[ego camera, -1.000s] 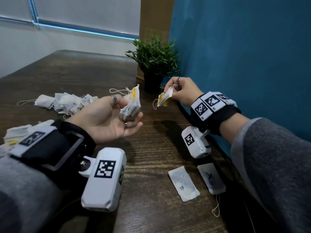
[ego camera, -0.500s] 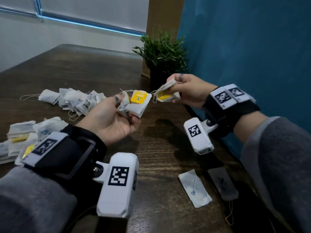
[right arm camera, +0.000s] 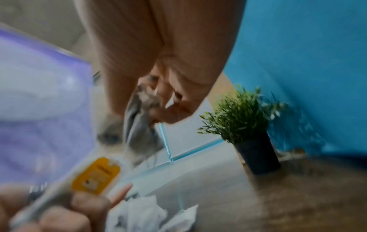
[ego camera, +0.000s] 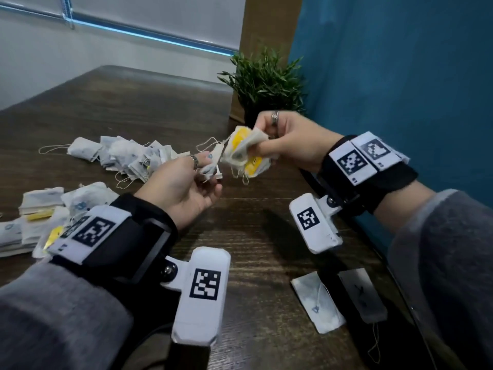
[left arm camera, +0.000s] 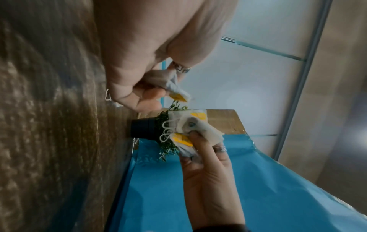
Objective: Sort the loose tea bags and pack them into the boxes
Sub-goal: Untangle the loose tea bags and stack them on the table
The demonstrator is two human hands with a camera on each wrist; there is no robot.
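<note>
A: Biggest first?

B: Dark wood-grain table (ego camera: 133,108) beneath both hands, neither wrist resting on it. Beyond the right hand (ego camera: 290,140), a teal-blue wall panel (ego camera: 400,76) and a small green plant in a black pot (ego camera: 266,76).

A: And the tea?

B: Heaped ahead of the left hand (ego camera: 181,188), near but apart from it: a loose pile of white paper tea bags with trailing strings (ego camera: 128,156). Outboard of the left wrist, a low stack of flat white bags with yellow tags (ego camera: 40,204). Below the right forearm, two flat white tea bags (ego camera: 317,303) side by side on the wood. No boxes in view.

A: Grips?

B: Right hand raised off the table, fingers and thumb curled round a crumpled bunch of white tea bags with yellow tags (ego camera: 240,153). Left hand palm-up, thumb and forefinger pinching one small white tea bag (ego camera: 213,166).

A: Which way from the left fingers to the bunch?

B: Straight across, toward the right hand, and slightly up. Just beside the pinched bag; touching or barely apart, cannot tell. Long axis of that single bag tilted up toward the bunch, roughly along the line from hand to hand. Thin pale strings (ego camera: 208,145) looping in between.

A: Next move?

B: Likely either feeding the single bag into the bunch or teasing it free of those strings; hard to say which. Either way a short travel along that same line, with the right hand nearer, already holding the bunch. Risk of snagged strings dragging a neighbour out. Packing not yet begun, judging by the loose heap.
</note>
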